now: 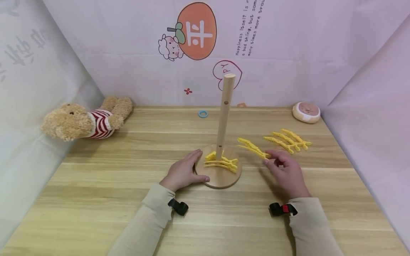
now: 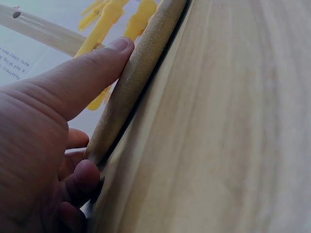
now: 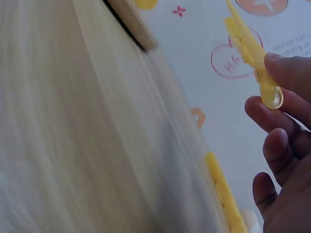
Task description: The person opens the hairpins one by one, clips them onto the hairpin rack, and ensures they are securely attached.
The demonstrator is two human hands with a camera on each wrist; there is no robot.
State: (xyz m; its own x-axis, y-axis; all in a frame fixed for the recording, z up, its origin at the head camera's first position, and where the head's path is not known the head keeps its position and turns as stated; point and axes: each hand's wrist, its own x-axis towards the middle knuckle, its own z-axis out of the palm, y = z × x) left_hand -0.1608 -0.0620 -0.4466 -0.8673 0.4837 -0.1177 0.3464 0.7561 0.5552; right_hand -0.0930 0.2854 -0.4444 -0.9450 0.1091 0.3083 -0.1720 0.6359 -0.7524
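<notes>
My right hand [image 1: 288, 175] pinches a yellow alligator hair clip [image 1: 251, 148] by its handle end, between thumb and forefinger. The clip's two long arms stand apart, pointing left toward the post. A round wooden base [image 1: 221, 181] carries an upright wooden post [image 1: 225, 112] with small holes. My left hand [image 1: 183, 171] grips the base's left edge, thumb [image 2: 104, 58] on the rim and the other fingers bent along its side. Around the foot of the post, several yellow hair clips [image 1: 221, 163] lie on the base.
Right of the held clip, 3 more yellow hair clips [image 1: 285, 142] lie side by side on the table. A light blue ring [image 1: 203, 113] sits behind the post. The teddy bear [image 1: 86, 121] lies at back left, a small round plush [image 1: 306, 112] at back right.
</notes>
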